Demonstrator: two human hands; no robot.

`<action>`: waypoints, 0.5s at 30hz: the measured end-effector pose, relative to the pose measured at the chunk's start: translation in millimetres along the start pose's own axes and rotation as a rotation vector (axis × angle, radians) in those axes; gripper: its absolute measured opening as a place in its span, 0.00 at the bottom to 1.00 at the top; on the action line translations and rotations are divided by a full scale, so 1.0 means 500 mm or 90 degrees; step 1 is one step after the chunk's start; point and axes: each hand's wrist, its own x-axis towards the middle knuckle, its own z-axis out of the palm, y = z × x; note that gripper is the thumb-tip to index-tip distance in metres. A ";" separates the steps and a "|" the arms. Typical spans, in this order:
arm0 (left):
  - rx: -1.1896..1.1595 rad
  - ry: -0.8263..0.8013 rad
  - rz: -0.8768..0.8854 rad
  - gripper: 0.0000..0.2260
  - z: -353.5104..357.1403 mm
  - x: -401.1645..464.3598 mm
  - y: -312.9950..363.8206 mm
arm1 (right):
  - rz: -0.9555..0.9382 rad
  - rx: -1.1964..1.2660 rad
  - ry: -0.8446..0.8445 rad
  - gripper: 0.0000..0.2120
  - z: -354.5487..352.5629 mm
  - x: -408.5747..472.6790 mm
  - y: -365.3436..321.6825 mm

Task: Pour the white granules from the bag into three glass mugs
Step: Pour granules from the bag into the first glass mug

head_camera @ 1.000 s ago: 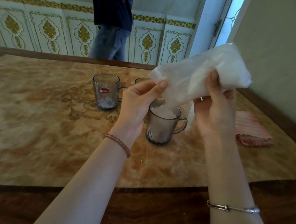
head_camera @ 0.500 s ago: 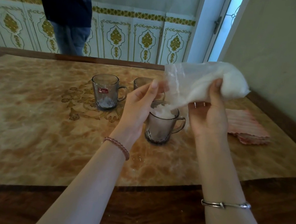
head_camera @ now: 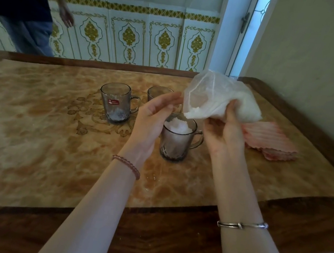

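Observation:
A clear plastic bag [head_camera: 220,99] of white granules is tilted mouth-down over the nearest glass mug [head_camera: 175,144], which holds a heap of granules up to its rim. My right hand [head_camera: 223,132] grips the bag from below. My left hand [head_camera: 155,113] pinches the bag's open edge with its fingertips. A second mug [head_camera: 114,102] with a red sticker stands to the left with a little white in its bottom. A third mug [head_camera: 158,93] is behind, mostly hidden by my left hand.
A folded pink cloth [head_camera: 270,141] lies on the marble-patterned table [head_camera: 30,138] at the right. A person in dark clothes [head_camera: 22,3] stands beyond the table's far left edge. A few granules are spilt near the front of the table.
The bag has come down and tipped lower over the near mug, and the heap of granules in it has grown. The person behind has moved left.

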 end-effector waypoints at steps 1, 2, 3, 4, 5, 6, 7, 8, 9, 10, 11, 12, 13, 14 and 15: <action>0.004 -0.002 -0.004 0.15 0.000 -0.002 0.002 | 0.004 0.001 0.006 0.24 0.002 0.000 0.000; 0.008 0.000 -0.006 0.15 0.000 -0.003 0.003 | 0.010 0.004 0.010 0.24 0.004 0.000 0.001; 0.012 0.001 -0.005 0.15 0.001 -0.004 0.006 | 0.016 0.008 0.010 0.24 0.007 -0.001 0.000; 0.016 0.003 -0.003 0.15 0.002 -0.005 0.008 | 0.021 0.011 0.013 0.24 0.010 -0.001 0.000; 0.020 0.001 0.000 0.15 0.005 -0.007 0.012 | 0.027 0.010 0.017 0.25 0.013 -0.003 0.000; 0.033 -0.003 0.010 0.16 0.008 -0.007 0.016 | 0.031 0.007 0.021 0.26 0.015 -0.003 -0.002; 0.057 -0.010 0.024 0.17 0.011 -0.007 0.020 | 0.036 0.003 0.027 0.26 0.018 -0.004 -0.004; 0.090 -0.015 0.041 0.19 0.013 -0.004 0.025 | 0.042 -0.004 0.030 0.26 0.020 -0.006 -0.006; 0.122 -0.021 0.059 0.21 0.017 -0.001 0.032 | 0.049 -0.014 0.034 0.26 0.022 -0.010 -0.010; 0.157 -0.024 0.074 0.22 0.020 0.004 0.039 | 0.060 -0.022 0.041 0.25 0.024 -0.013 -0.013; 0.195 -0.030 0.089 0.21 0.026 0.008 0.047 | 0.072 -0.025 0.048 0.25 0.027 -0.019 -0.019; 0.237 -0.032 0.104 0.20 0.029 0.012 0.054 | 0.085 -0.022 0.059 0.23 0.029 -0.024 -0.025; 0.274 -0.037 0.120 0.17 0.033 0.015 0.059 | 0.100 -0.015 0.071 0.20 0.031 -0.031 -0.030; 0.304 -0.040 0.137 0.15 0.039 0.016 0.065 | 0.114 -0.005 0.079 0.17 0.034 -0.041 -0.039; 0.328 -0.041 0.146 0.13 0.043 0.018 0.068 | 0.131 0.004 0.087 0.14 0.037 -0.050 -0.044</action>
